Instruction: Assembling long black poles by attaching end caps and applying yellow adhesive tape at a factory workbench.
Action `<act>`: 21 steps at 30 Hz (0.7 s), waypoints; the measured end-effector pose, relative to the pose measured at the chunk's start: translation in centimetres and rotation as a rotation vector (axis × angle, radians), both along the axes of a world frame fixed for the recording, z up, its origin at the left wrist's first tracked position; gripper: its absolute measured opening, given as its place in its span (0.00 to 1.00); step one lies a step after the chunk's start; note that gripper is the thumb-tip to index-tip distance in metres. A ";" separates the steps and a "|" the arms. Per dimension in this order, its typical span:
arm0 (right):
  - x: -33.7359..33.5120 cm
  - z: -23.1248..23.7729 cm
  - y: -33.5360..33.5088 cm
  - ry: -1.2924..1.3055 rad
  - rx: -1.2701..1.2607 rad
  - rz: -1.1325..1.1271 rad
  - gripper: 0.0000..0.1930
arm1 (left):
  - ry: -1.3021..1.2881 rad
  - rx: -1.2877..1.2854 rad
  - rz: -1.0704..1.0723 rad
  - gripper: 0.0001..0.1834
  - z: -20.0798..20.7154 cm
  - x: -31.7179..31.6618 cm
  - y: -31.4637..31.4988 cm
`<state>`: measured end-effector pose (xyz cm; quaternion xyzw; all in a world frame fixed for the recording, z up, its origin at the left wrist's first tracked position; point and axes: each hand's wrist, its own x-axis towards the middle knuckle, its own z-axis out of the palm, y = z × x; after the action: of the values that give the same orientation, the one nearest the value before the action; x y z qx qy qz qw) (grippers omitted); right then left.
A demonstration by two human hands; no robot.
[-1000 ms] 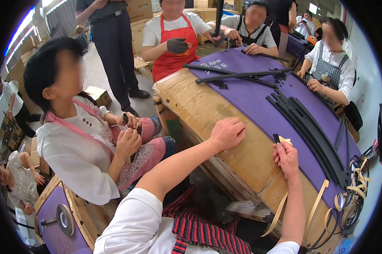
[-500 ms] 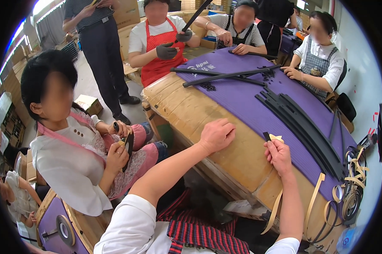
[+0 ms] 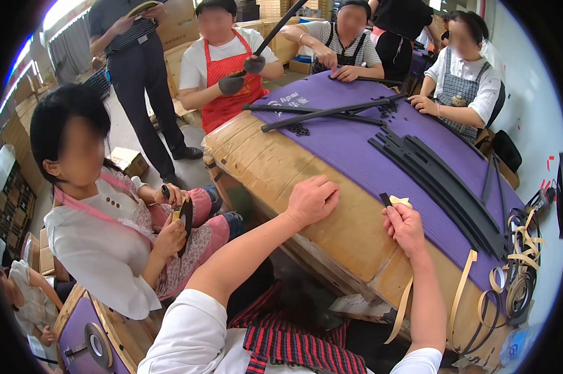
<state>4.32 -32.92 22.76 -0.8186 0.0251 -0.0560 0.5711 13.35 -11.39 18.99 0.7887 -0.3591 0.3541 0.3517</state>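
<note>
- We pinched a short black strip (image 3: 385, 199) with tan backing (image 3: 403, 201) between our right hand's (image 3: 401, 219) closed fingertips, apparently so its end stuck out free.
- It was at the purple ribbed mat's (image 3: 350, 159) near edge.
- Our left hand (image 3: 313, 201) lay loosely curled beside the mat (anything inside, we couldn't tell), perhaps for support.

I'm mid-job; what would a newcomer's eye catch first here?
Probably the purple mat across the table, with long black strips lying on it. Next, the right hand by the mat's near edge, pinching a short black piece. Then the tangle of tape by the mat's right end.
</note>
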 end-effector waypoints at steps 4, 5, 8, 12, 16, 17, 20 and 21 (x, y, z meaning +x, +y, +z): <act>0.0 0.0 0.0 0.004 0.014 0.000 0.10 | -0.015 -0.008 0.008 0.02 0.0 0.0 0.0; 0.0 0.0 0.0 0.002 0.008 -0.004 0.10 | -0.015 -0.009 0.006 0.02 0.0 0.1 0.0; -0.1 0.1 0.0 -0.001 0.005 -0.015 0.11 | -0.008 -0.030 -0.016 0.02 -0.1 0.2 -0.2; 0.1 -0.2 -0.3 -0.003 0.019 0.004 0.11 | 0.040 -0.016 -0.012 0.02 0.0 0.0 -0.1; 0.3 -0.1 0.2 0.008 0.036 0.033 0.11 | 0.060 0.016 0.024 0.03 0.1 -0.3 0.4; 0.3 0.0 -0.2 0.002 0.038 0.011 0.11 | 0.068 0.017 0.044 0.03 0.1 -0.1 0.2; 0.0 -0.1 -0.5 0.005 0.014 0.007 0.11 | -0.005 -0.040 0.009 0.03 -0.3 0.2 -0.4; 0.0 -0.1 -0.5 -0.012 -0.012 -0.007 0.11 | 0.014 -0.030 -0.003 0.03 -0.2 0.2 -0.2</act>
<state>4.32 -33.40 22.67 -0.8215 0.0243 -0.0632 0.5662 13.50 -11.63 18.80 0.7853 -0.3525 0.3532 0.3664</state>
